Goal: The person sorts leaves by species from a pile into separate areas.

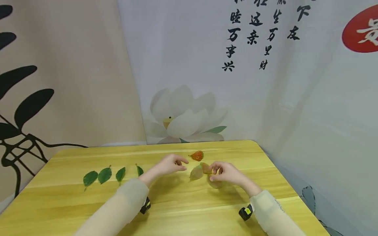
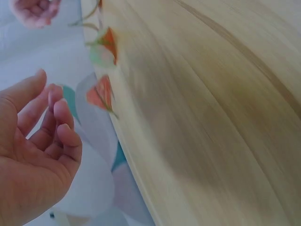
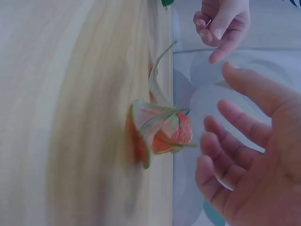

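Observation:
My left hand (image 1: 172,164) hovers over the table, just left of a group of Chinese lantern husks, its fingers loosely bent around nothing. On the other side, my right hand (image 1: 226,173) hangs above the group, fingers spread and slightly curled, also holding nothing. The orange husk (image 1: 198,155) lies farthest back. Nearer are a pale brownish husk (image 1: 196,172), another husk (image 1: 205,168) beside it, and a husk (image 1: 214,183) partly hidden under my right hand. Thin green stems show on the orange-red husks (image 3: 176,136) in the right wrist view.
Left of my left hand, several green leaves lie in a row, among them a leaf (image 1: 104,175) and a narrower leaf (image 1: 120,174). The wooden table (image 1: 183,209) ends at a printed cloth backdrop (image 1: 206,65). Each wrist wears a black camera (image 1: 245,213).

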Demonstrator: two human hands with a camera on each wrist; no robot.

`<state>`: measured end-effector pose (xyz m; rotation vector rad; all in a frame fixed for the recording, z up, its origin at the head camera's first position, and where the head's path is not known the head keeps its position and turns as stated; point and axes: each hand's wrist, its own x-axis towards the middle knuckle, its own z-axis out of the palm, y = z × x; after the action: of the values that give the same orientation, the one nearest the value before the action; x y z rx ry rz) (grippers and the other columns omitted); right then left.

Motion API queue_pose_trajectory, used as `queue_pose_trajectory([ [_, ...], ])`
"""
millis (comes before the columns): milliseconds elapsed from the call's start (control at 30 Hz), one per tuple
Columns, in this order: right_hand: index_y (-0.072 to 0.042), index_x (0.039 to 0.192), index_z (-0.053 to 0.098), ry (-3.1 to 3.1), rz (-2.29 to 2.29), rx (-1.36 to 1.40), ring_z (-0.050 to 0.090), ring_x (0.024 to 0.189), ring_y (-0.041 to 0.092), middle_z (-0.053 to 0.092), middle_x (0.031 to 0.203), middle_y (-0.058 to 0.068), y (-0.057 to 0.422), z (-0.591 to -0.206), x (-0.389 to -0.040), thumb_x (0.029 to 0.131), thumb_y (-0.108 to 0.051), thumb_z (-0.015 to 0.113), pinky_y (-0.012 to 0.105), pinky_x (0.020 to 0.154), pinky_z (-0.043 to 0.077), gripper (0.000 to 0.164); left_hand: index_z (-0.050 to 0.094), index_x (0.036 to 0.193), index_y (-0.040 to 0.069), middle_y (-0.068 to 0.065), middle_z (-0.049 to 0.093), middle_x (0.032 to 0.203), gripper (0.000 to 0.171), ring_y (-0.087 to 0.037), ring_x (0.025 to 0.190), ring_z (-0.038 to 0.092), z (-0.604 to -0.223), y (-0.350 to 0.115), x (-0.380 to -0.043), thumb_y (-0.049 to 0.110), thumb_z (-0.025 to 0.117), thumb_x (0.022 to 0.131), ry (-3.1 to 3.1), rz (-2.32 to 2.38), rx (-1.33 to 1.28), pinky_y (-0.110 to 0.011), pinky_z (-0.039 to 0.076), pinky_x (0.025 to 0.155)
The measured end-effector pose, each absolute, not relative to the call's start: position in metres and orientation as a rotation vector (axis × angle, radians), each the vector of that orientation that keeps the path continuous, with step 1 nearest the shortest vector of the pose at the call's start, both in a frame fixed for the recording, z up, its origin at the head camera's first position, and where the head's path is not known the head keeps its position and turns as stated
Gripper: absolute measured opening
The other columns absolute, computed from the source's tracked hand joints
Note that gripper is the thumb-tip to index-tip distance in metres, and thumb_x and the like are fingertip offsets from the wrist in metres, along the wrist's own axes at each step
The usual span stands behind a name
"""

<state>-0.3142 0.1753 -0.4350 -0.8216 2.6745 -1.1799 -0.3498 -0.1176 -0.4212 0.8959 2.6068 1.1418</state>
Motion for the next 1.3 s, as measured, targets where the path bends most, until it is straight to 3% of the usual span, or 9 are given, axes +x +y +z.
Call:
queue_pose_trajectory([
  [200,-0.002,0.114,0.063,2.655,-1.216,-0.729,0.052,0.072,0.017,0.058,0.098,0.014,0.178,-0.452,-0.315,0.083,-0.018,0.077,0.028,0.059,0.045,0.038,0.069,0.118,0.004,0.003,0.065,0.082,0.033,-0.010,0.068,0.056,-0.429,-0.085,-0.354,0.019,0.072,0.088,2.629,1.056,0.980,-0.028,0.048,0.062],
  [433,-0.002,0.110,0.061,2.632,-1.311,-0.618,0.049,0.063,0.011,0.058,0.095,0.011,0.172,-0.465,-0.316,0.083,-0.015,0.077,0.025,0.056,0.044,0.035,0.069,0.117,0.004,0.003,0.067,0.081,0.041,-0.009,0.067,0.056,-0.443,-0.061,-0.358,0.024,0.078,0.083,2.683,0.942,1.011,-0.027,0.047,0.062],
  [667,0.000,0.103,0.056,2.640,-1.326,-0.538,0.053,0.073,0.014,0.057,0.085,0.006,0.166,-0.470,-0.317,0.079,-0.016,0.080,0.026,0.061,0.046,0.038,0.068,0.117,0.003,0.000,0.063,0.081,0.039,-0.011,0.068,0.053,-0.451,-0.056,-0.357,0.019,0.078,0.083,2.701,0.934,0.982,-0.028,0.046,0.062],
  [1300,-0.006,0.086,0.045,2.758,-1.237,-0.445,0.043,0.069,0.017,0.044,0.075,0.002,0.160,-0.482,-0.318,0.065,-0.018,0.091,0.032,0.062,0.036,0.052,0.063,0.116,0.007,-0.002,0.059,0.084,0.050,-0.013,0.073,0.051,-0.453,-0.049,-0.356,0.019,0.086,0.073,2.716,0.775,0.902,-0.031,0.045,0.069],
])
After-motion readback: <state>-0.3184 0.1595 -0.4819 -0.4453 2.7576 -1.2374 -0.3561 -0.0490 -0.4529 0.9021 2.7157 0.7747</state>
